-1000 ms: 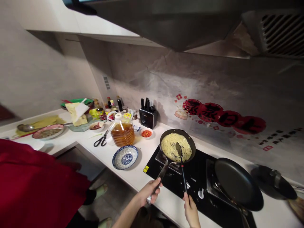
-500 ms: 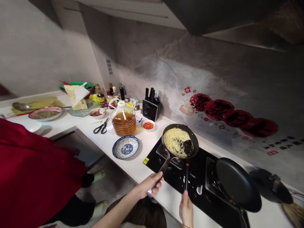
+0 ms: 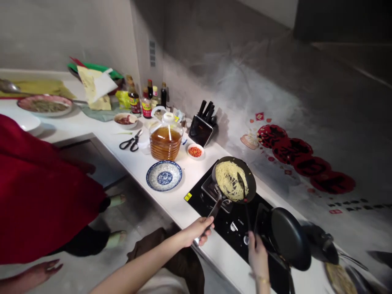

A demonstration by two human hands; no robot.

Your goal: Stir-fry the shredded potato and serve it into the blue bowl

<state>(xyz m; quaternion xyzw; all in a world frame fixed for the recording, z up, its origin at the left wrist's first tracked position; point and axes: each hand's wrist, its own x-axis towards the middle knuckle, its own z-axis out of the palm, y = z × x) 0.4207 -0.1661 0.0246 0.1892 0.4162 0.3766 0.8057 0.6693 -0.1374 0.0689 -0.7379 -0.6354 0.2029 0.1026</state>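
My left hand (image 3: 199, 230) is wrapped round the handle of a dark wok (image 3: 251, 173) on the left burner. Pale shredded food in thin strips (image 3: 228, 177) fills the wok's bottom. My right hand (image 3: 257, 251), a little blurred, grips the long black handle of a spatula (image 3: 241, 183), whose blade rests among the strips on the right side of the wok. Left of the stove lies a blue-and-white plate (image 3: 164, 176). A small bowl of chopped red chilli (image 3: 195, 152) stands behind it.
A frying pan (image 3: 289, 239) sits on the right burner of the black hob (image 3: 225, 222). A big oil jug (image 3: 165, 143), a knife block (image 3: 200, 130), scissors (image 3: 131, 143) and sauce bottles (image 3: 146, 106) stand along the counter. A person in red (image 3: 45, 196) stands at the left.
My right hand has swung right with the spatula, and its blade has turned more edge-on in the strips. My left hand keeps its hold on the wok. The view has tilted; the other person's hand appears.
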